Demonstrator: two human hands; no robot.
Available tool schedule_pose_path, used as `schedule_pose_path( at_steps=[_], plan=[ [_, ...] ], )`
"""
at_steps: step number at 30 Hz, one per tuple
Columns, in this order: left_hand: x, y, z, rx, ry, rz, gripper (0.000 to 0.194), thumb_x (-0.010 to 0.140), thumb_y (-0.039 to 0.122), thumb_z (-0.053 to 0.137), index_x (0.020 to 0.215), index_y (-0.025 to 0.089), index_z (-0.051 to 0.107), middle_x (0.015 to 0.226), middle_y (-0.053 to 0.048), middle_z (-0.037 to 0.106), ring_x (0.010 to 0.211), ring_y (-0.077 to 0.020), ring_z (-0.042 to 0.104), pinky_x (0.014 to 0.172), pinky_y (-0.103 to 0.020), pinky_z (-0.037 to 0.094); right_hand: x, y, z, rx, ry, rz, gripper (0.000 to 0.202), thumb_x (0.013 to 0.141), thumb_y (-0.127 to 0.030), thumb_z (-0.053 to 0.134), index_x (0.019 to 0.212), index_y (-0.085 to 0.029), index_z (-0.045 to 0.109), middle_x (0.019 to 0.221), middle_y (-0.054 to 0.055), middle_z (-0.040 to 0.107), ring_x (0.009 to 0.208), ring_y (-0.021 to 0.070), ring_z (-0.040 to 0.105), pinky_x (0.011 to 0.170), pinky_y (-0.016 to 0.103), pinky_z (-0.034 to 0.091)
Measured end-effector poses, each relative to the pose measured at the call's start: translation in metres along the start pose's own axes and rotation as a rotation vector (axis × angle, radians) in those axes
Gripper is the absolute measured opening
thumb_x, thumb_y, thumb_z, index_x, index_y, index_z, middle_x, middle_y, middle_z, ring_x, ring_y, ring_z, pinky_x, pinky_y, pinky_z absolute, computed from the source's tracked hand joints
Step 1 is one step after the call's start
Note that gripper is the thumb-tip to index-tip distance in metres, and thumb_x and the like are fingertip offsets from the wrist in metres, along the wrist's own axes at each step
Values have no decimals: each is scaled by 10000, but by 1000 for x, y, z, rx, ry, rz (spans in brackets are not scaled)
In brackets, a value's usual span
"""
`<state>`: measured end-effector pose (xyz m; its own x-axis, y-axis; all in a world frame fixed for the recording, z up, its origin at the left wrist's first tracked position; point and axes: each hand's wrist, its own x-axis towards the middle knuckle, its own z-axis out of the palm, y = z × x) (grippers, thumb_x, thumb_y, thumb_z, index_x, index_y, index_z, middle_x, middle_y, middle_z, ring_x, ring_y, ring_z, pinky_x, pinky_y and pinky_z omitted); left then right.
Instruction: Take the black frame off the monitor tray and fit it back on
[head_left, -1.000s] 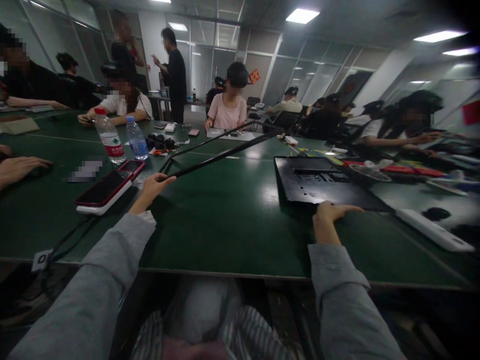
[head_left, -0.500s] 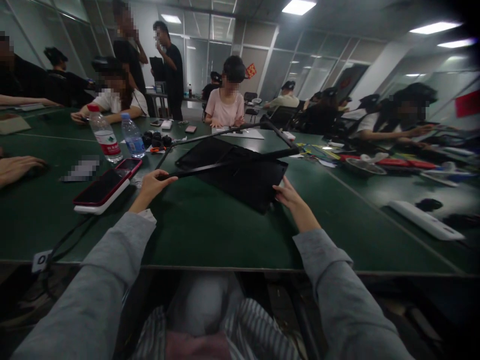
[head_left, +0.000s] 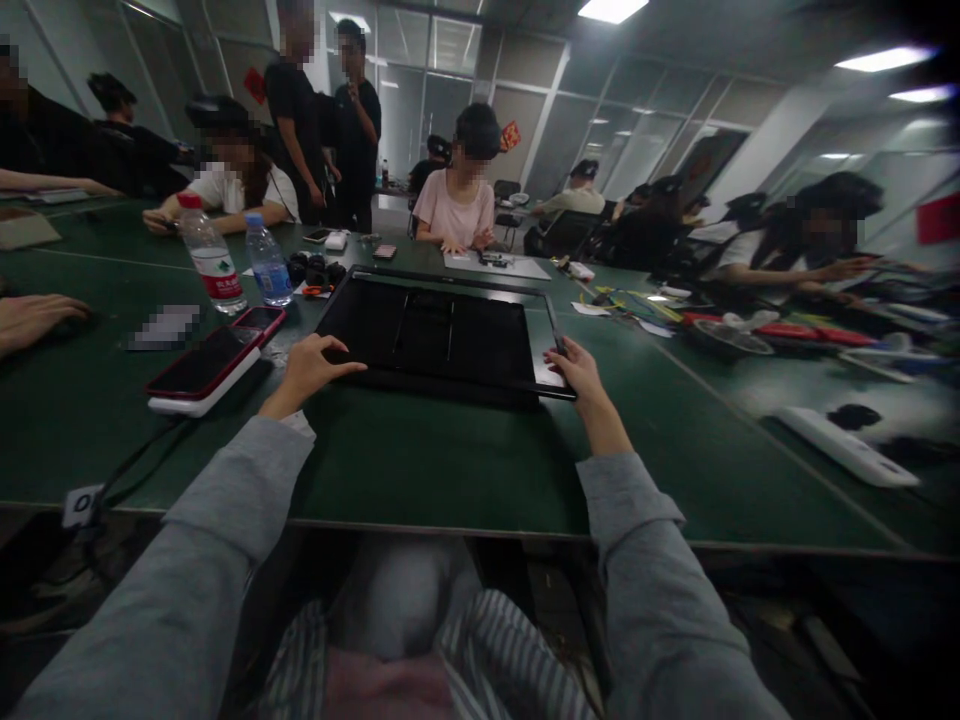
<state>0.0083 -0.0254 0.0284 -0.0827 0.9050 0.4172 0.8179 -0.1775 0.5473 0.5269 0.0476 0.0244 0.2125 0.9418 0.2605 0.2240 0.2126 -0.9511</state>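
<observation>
A thin black rectangular frame lies over a dark flat panel on the green table. The frame extends past the panel at the right, where a strip of the table shows through. My left hand is at the near left corner, thumb along the near edge and index finger above it; the corner itself is partly hidden. At the near right corner, my right hand pinches the frame between thumb and fingers. Two upright strips and a dark block show in the panel's middle.
On the left are a red-cased phone on a white power bank, a red-capped bottle and a blue-capped bottle. A white power strip and cluttered tools lie right. Co-workers sit around the green table.
The frame has come down from a raised tilt to lie over the panel. The panel has turned to line up with it. My right hand has shifted from the panel to the frame.
</observation>
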Motion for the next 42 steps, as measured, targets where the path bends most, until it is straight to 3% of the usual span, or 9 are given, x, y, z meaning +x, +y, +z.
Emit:
schedule_pose_path(
  at_steps=[5, 10, 16, 21, 25, 28, 30, 34, 42],
  plan=[
    [6, -22, 2, 61, -40, 44, 502, 715, 658, 866, 981, 246, 760, 1093, -99, 735, 1092, -326, 648, 1005, -450, 474, -4, 20, 24, -352, 71, -233, 621, 955, -403, 548, 1534, -184, 508, 1436, 175, 658, 1364, 290, 610, 1200, 566, 447],
    [8, -37, -2, 95, -67, 51, 492, 705, 697, 854, 912, 263, 751, 1139, -112, 739, 1222, -362, 592, 1068, -487, 446, -14, 22, 37, -547, 79, -266, 672, 1009, -396, 425, 1630, -139, 420, 1623, 195, 502, 1528, 318, 459, 1268, 577, 364],
    [6, -35, -4, 99, -119, 54, 501, 659, 704, 877, 826, 254, 736, 1134, -119, 721, 1280, -379, 531, 1111, -523, 403, -17, 27, 41, -573, 61, -246, 677, 1012, -383, 401, 1640, -129, 409, 1618, 198, 507, 1520, 332, 471, 1249, 581, 394],
    [3, -30, -8, 118, -145, -3, 443, 715, 654, 873, 837, 245, 754, 1206, -119, 720, 1324, -398, 496, 1147, -588, 334, -14, 35, 45, -582, 75, -229, 679, 1009, -404, 426, 1623, -115, 430, 1594, 213, 526, 1504, 346, 489, 1249, 591, 390],
    [7, -37, -5, 104, -12, -48, 387, 893, 606, 726, 1013, 243, 787, 1346, -125, 683, 1386, -381, 474, 1178, -573, 332, -13, 35, 43, -576, 50, -206, 674, 971, -353, 461, 1595, -98, 470, 1583, 206, 546, 1474, 334, 528, 1257, 565, 386],
    [15, -49, 1, 77, 132, -179, 503, 936, 521, 676, 1314, 193, 713, 1450, -178, 628, 1377, -355, 520, 1164, -503, 390, -14, 32, 42, -561, 40, -210, 666, 950, -339, 488, 1578, -116, 501, 1565, 184, 573, 1451, 327, 554, 1249, 565, 400],
    [20, -58, 4, 34, 131, -291, 574, 929, 468, 671, 1406, 150, 658, 1428, -201, 648, 1316, -334, 588, 1131, -455, 436, -16, 30, 42, -560, 49, -209, 654, 951, -356, 505, 1566, -133, 522, 1543, 175, 597, 1436, 331, 567, 1238, 580, 410],
    [26, -66, 5, -23, 80, -386, 521, 927, 351, 610, 1399, 138, 675, 1355, -187, 713, 1230, -304, 665, 1098, -419, 474, -19, 29, 43, -624, 77, -176, 628, 947, -389, 547, 1511, -117, 591, 1437, 197, 673, 1362, 363, 622, 1205, 601, 435],
    [20, -49, 0, 32, 119, -383, 477, 897, 303, 596, 1334, 148, 706, 1294, -173, 744, 1224, -330, 665, 1108, -452, 471, -27, 14, 42, -680, 142, -184, 597, 983, -455, 553, 1493, -155, 633, 1276, 189, 748, 1251, 395, 672, 1137, 602, 475]
  ],
)
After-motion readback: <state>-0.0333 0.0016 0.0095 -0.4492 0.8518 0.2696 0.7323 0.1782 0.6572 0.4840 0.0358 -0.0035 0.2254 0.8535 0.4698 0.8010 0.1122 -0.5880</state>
